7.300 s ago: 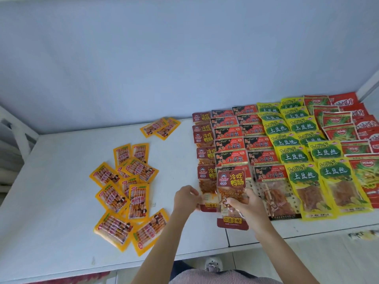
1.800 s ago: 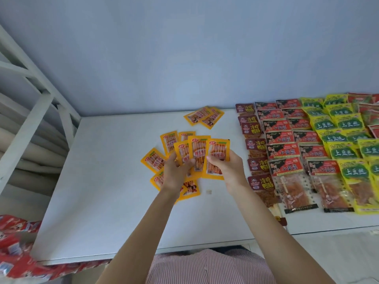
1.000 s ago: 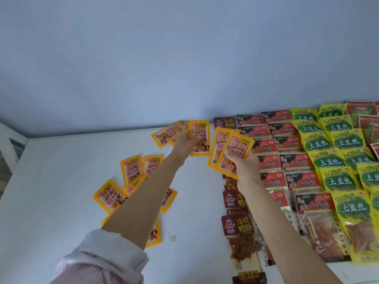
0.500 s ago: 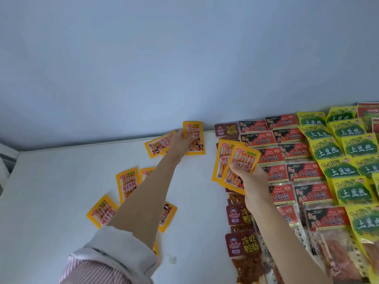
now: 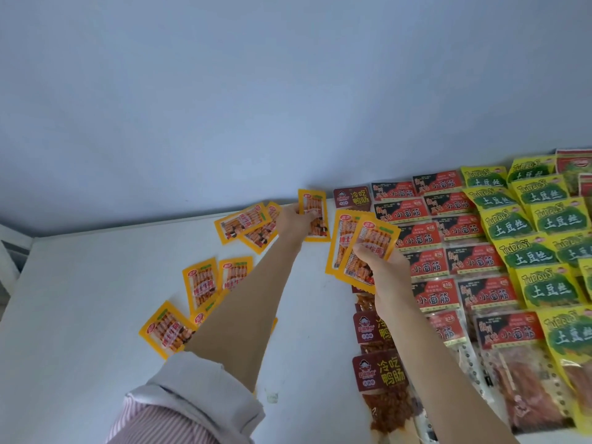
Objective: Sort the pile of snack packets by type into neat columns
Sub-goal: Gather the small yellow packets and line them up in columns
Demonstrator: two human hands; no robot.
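My left hand (image 5: pixel 296 223) reaches to the table's far edge and pinches one orange snack packet (image 5: pixel 316 219), which lies upright just left of the top maroon packet (image 5: pixel 351 197). Above the maroon column, my right hand (image 5: pixel 382 269) holds two more orange packets (image 5: pixel 358 248) fanned out. Loose orange packets lie at the far edge (image 5: pixel 242 222) and mid-left (image 5: pixel 200 282), (image 5: pixel 166 328); my left forearm hides part of that pile. Sorted columns fill the right: maroon packets (image 5: pixel 379 376), red-and-black packets (image 5: pixel 416 240) and yellow-green packets (image 5: pixel 512 227).
The white table (image 5: pixel 80 299) meets a pale blue wall along its far edge. Red-and-green packets (image 5: pixel 573 169) sit at the far right corner. A white frame (image 5: pixel 9 251) stands past the table's left edge. A small scrap (image 5: pixel 271 397) lies near my left sleeve.
My left hand has carried its orange packet a little right and down to the far edge beside the maroon column. My right hand has kept its two packets nearly still.
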